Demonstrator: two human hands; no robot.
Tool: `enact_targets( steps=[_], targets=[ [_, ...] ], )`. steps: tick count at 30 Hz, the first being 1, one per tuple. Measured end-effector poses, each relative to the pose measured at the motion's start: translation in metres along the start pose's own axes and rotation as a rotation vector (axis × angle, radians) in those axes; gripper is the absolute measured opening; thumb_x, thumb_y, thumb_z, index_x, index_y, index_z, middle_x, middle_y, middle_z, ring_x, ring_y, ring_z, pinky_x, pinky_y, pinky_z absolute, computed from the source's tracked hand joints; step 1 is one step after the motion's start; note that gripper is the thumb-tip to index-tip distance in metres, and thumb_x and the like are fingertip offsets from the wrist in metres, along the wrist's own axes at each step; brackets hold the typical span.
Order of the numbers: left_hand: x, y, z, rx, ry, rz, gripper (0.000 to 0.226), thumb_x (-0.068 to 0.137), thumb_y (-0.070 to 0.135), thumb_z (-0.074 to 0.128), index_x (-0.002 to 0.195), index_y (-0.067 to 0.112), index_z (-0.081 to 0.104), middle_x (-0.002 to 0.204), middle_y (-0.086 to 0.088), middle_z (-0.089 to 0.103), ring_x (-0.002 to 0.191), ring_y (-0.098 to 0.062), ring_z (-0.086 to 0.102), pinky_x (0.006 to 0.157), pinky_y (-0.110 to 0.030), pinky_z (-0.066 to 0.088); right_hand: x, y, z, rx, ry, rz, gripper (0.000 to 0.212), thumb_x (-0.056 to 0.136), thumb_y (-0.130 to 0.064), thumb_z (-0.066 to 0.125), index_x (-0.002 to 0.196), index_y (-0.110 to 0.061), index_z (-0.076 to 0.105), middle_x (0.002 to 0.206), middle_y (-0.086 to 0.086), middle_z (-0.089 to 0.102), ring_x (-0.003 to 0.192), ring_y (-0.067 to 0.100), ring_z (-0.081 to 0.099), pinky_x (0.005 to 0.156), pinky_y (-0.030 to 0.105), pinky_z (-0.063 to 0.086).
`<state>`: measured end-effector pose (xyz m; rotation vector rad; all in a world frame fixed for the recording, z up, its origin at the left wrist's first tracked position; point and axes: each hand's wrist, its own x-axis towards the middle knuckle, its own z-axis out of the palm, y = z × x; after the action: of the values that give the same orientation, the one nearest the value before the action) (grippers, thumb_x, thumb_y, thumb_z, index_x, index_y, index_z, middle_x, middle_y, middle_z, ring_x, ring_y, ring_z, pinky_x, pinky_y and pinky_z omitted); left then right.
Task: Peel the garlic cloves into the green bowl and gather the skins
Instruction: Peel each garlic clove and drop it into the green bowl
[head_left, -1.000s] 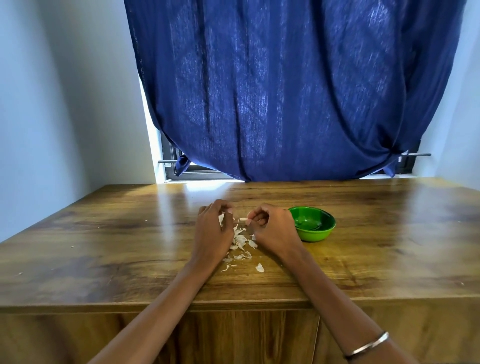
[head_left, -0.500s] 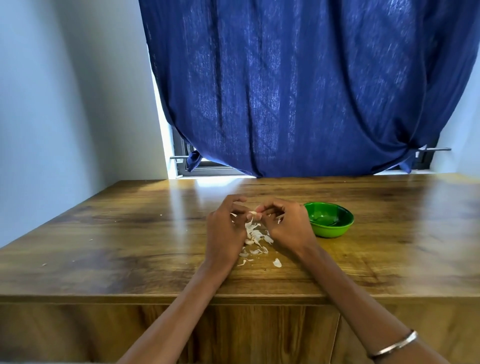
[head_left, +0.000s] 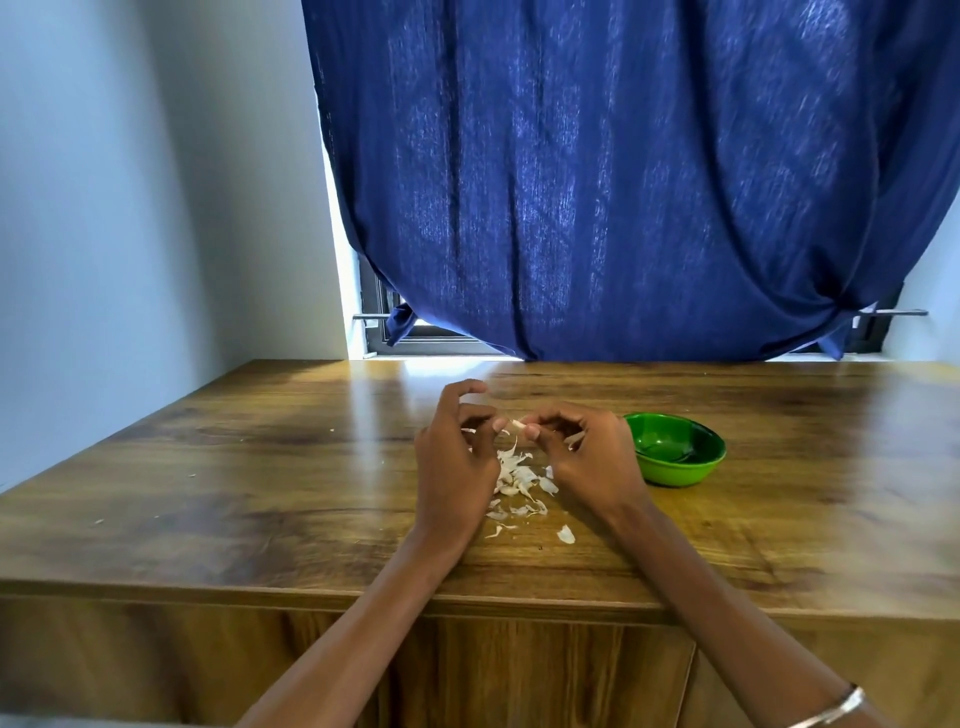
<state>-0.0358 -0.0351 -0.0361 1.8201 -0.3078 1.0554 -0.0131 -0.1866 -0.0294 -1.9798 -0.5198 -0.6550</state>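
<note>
Both our hands mid-frame, left hand (head_left: 457, 462) and right hand (head_left: 587, 457) pinching one garlic clove (head_left: 518, 425) above the skins (head_left: 519, 480) on the counter (head_left: 260, 493), green bowl (head_left: 675, 457) just right.

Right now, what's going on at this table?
A person is peeling garlic over a wooden table. The left hand and right hand pinch a small garlic clove between their fingertips. Loose skins lie scattered on the table beneath the hands. A green bowl sits just right of the right hand; its contents are hard to make out.
</note>
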Motion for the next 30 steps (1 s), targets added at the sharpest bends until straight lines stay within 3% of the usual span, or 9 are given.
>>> enact_targets(
  steps=[4,9,16,20,27,30],
  targets=[
    [0.002,0.000,-0.001,-0.065,-0.038,0.052,0.047,0.089,-0.001,0.072,0.127,0.020,0.055,0.097,0.009,0.074,0.087,-0.002,0.071,0.078,-0.018,0.056,0.001,-0.001,-0.001,0.028,0.020,-0.023,0.014,0.091,-0.015,0.073,0.097,-0.026,0.078,0.086,-0.020,0.073,0.085,-0.007,0.065,0.069,0.005,0.047],
    [0.002,0.004,0.001,-0.135,-0.079,0.021,0.054,0.083,0.008,0.082,0.127,0.025,0.057,0.088,0.008,0.072,0.087,-0.010,0.070,0.076,-0.021,0.056,-0.001,-0.004,-0.002,0.050,0.013,-0.051,0.020,0.091,-0.014,0.072,0.092,-0.033,0.076,0.086,-0.024,0.073,0.087,-0.006,0.066,0.070,0.004,0.046],
    [0.003,0.006,0.005,-0.140,-0.074,-0.012,0.051,0.083,0.007,0.081,0.120,0.031,0.057,0.087,0.010,0.068,0.084,-0.011,0.068,0.077,-0.039,0.060,0.001,-0.006,-0.005,0.136,0.005,-0.107,0.036,0.089,-0.006,0.073,0.084,-0.041,0.070,0.083,-0.031,0.071,0.088,-0.008,0.066,0.074,0.004,0.044],
    [0.004,0.007,0.003,-0.159,-0.033,-0.017,0.054,0.077,0.013,0.088,0.119,0.029,0.058,0.085,0.009,0.070,0.083,-0.013,0.070,0.076,-0.039,0.060,0.001,-0.006,-0.004,0.130,0.006,-0.119,0.031,0.087,-0.009,0.075,0.087,-0.039,0.072,0.085,-0.026,0.073,0.087,-0.005,0.067,0.073,0.004,0.044],
    [0.006,0.009,0.001,-0.148,0.016,0.030,0.057,0.072,0.010,0.089,0.116,0.024,0.055,0.080,0.007,0.072,0.073,-0.009,0.069,0.070,-0.018,0.055,0.001,-0.007,-0.004,0.107,-0.021,-0.103,0.029,0.088,-0.014,0.074,0.086,-0.043,0.069,0.087,-0.024,0.072,0.090,-0.005,0.066,0.075,0.006,0.046],
    [0.005,0.008,0.001,-0.126,0.017,0.029,0.060,0.071,0.009,0.090,0.115,0.026,0.052,0.083,0.011,0.072,0.071,-0.015,0.066,0.068,-0.023,0.055,0.001,-0.006,-0.003,0.096,-0.035,-0.084,0.019,0.088,-0.016,0.074,0.090,-0.036,0.073,0.089,-0.022,0.073,0.090,-0.004,0.066,0.077,0.012,0.048]
  ],
)
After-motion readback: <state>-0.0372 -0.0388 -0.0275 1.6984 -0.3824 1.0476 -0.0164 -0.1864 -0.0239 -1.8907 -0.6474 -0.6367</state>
